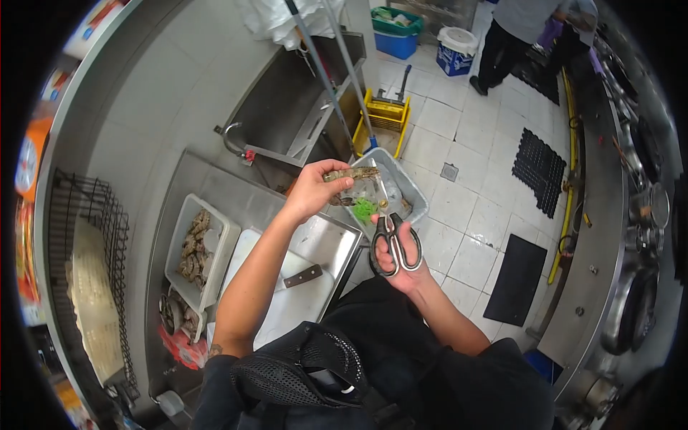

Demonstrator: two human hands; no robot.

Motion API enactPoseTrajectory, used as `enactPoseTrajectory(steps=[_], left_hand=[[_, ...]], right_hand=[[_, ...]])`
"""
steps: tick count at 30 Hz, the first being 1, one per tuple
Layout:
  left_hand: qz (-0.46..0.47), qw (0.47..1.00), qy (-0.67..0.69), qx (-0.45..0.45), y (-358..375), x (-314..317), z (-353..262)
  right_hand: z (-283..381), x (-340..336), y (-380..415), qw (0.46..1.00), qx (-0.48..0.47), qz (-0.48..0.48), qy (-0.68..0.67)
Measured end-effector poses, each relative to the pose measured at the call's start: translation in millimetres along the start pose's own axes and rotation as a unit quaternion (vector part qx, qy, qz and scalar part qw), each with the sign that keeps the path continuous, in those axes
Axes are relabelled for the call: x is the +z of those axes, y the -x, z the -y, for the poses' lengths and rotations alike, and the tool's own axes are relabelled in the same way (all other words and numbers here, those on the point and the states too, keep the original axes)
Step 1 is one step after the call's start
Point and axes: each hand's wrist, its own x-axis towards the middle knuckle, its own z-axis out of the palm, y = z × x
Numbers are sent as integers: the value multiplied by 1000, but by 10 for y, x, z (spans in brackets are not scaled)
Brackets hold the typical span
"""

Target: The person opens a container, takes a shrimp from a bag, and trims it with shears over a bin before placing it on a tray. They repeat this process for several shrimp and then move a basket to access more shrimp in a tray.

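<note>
My left hand (319, 192) pinches a raw prawn (356, 173) between thumb and fingers, above a grey waste bin (418, 215). In my right hand (405, 266) is a pair of kitchen scissors (392, 240) with black-and-silver handles. Their blades stand apart and point up, close to the prawn's end. Below, the bin has a clear bag and something bright green (365, 210) inside. To the left, a white tub (228, 249) holds several prawns (192, 251). Beside it, a knife (304, 276) rests on a white cutting board (287, 304).
A steel sink (269, 107) stands ahead, near two mop handles (322, 72) and a yellow mop bucket (390, 118). Farther off, a person (512, 36) stands beside a white-lidded bucket (456, 54). Black mats (516, 276) lie on the floor; pans (631, 312) line the right side.
</note>
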Motion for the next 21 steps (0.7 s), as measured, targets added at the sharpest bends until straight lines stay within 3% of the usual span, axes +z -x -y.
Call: enactPoseTrajectory(steps=[1, 5, 12, 21], left_hand=[[4, 1000, -17, 17, -101, 66, 50], [-16, 999, -7, 32, -364, 236, 193], [-20, 998, -53, 21, -523, 298, 339], [-57, 992, -113, 25, -593, 262, 602]], right_hand=[[43, -17, 0, 996, -30, -71, 34], [247, -27, 88, 969, -63, -175, 162], [480, -221, 163, 949, -2, -141, 283], [680, -168, -23, 940, 9, -129, 314]])
